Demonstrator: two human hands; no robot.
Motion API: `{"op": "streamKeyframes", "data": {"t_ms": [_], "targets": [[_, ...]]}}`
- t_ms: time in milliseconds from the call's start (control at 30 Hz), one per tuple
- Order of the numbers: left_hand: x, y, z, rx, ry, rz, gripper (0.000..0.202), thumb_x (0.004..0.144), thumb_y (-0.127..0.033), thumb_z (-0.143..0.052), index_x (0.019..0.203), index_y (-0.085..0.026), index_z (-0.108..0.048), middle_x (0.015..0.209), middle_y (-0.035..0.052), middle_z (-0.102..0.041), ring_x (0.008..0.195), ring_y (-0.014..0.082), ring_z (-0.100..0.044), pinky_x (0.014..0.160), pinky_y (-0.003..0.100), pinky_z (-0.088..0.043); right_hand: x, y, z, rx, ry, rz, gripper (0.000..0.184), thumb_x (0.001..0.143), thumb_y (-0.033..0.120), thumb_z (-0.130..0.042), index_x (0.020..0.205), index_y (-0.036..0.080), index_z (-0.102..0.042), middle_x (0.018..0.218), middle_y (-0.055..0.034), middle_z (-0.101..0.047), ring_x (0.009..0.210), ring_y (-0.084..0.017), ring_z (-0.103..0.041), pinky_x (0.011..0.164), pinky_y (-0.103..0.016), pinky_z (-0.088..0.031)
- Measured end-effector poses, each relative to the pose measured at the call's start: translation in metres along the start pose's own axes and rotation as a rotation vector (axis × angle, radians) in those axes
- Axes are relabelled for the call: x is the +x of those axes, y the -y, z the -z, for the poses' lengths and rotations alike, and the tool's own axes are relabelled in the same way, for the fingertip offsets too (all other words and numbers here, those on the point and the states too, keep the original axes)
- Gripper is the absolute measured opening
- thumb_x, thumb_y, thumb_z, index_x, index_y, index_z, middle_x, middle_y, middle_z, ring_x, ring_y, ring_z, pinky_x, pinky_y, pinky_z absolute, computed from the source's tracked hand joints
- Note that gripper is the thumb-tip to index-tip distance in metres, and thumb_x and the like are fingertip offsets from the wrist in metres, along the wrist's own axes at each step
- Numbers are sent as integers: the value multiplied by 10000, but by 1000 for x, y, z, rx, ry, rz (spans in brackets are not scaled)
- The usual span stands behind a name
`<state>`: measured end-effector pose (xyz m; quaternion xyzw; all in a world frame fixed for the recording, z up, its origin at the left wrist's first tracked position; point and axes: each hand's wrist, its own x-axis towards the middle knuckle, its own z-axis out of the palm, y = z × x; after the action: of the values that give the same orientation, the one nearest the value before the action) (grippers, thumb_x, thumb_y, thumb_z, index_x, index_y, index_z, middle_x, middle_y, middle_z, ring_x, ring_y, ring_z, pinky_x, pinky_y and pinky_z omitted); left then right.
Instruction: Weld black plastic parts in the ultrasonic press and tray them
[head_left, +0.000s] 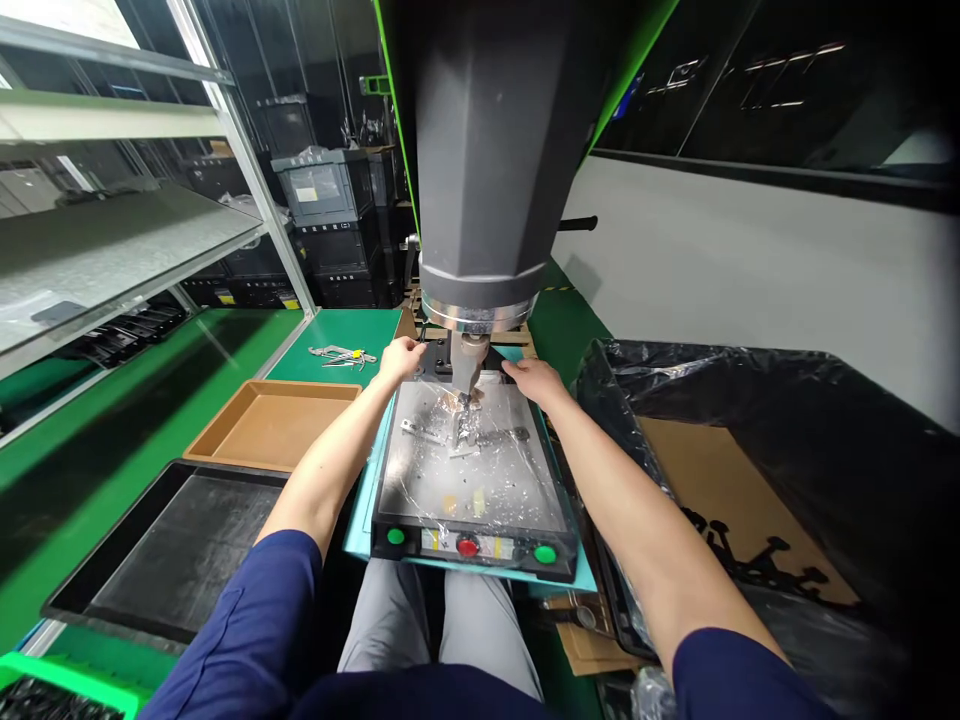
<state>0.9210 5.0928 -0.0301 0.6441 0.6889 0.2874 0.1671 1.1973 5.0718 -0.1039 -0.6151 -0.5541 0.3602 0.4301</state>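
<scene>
The left hand (401, 358), its grip curled shut, and the right hand (534, 378), whose grip I cannot tell, flank the dark fixture (439, 357) beneath the press horn (469, 362) at the far edge of the base plate (469, 470), seemingly steadying it from both sides.

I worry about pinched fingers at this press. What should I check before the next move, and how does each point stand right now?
1. Left hand clear of the press tip: not ok, it rests just beside the tip.
2. Right hand clear of the tip: not ok, it sits close on the other side.
3. Green buttons untouched: ok, neither hand is on them.
4. Red button uncovered: ok, in plain view at the front edge.
5. Metal piece seated under the tip: cannot tell, the wrinkled film glares over it.
</scene>
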Motion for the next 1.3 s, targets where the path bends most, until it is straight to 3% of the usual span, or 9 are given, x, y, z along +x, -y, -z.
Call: {"op": "streamKeyframes", "data": {"t_ms": [100,200,367,467,600,733,900,1200,1300], "targets": [[-47,14,21,-170,-153,-57,262,863,-329,-591,1015,-135,-682,1035,102,-729,946,183,-662,885,283,-482,-49,-5,21,-70,-188,103,250,824,427,-680,863,180,-678,914,-98,-697,939,-265,-643,807,-355,-506],[-131,51,26,-356,-278,-109,318,867,-356,-589,1096,-146,-656,1085,89,-710,987,174,-656,930,294,-488,-130,-39,32,-71,-389,208,329,862,442,-606,1020,163,-680,1001,-106,-698,914,-246,-661,853,-386,-521],[-293,140,-10,-365,-241,185,362,860,-378,-592,1142,-152,-614,1071,106,-679,991,202,-651,899,334,-519,-276,-141,6,-158,-451,-48,463,826,498,-564,1115,142,-632,1071,-153,-659,843,-245,-663,788,-404,-547],[-343,180,-41,-240,-163,327,480,814,-400,-643,1217,-150,-573,1198,146,-623,1098,252,-617,900,372,-522,-323,-190,-21,-168,-361,-250,638,753,599,-563,1158,107,-582,1088,-204,-645,917,-302,-649,807,-451,-535],[-340,204,-65,-157,-124,319,599,765,-461,-695,1250,-140,-549,1242,160,-585,1161,278,-583,981,403,-478,-327,-210,-41,-170,-309,-250,767,713,690,-577,1212,107,-546,1172,-220,-602,1013,-315,-612,882,-449,-498],[-317,210,-64,-116,-98,279,558,727,-512,-719,1134,-153,-589,1120,120,-626,1078,268,-609,973,409,-470,-309,-206,-46,-255,-347,-245,783,693,787,-547,1109,125,-591,1060,-202,-621,955,-328,-598,899,-474,-462],[-313,213,-64,-95,-89,291,530,708,-541,-714,1065,-170,-588,1058,95,-628,1024,274,-618,931,421,-480,-299,-209,-51,-317,-383,-273,843,642,875,-507,1046,140,-595,1046,-220,-612,1002,-372,-572,881,-490,-459],[-323,221,-60,-259,-82,264,571,699,-515,-719,1126,-152,-613,1126,133,-662,1069,284,-636,968,422,-482,-310,-222,-34,-82,-227,-286,768,614,734,-626,1101,143,-584,1156,-215,-621,1011,-344,-629,921,-481,-481],[-335,216,-59,-283,-154,295,524,726,-508,-686,1120,-167,-626,1129,134,-665,1064,287,-648,947,422,-505,-322,-226,-27,29,-255,-317,719,621,701,-652,1087,158,-585,1119,-199,-656,1017,-342,-647,935,-485,-487]]}}
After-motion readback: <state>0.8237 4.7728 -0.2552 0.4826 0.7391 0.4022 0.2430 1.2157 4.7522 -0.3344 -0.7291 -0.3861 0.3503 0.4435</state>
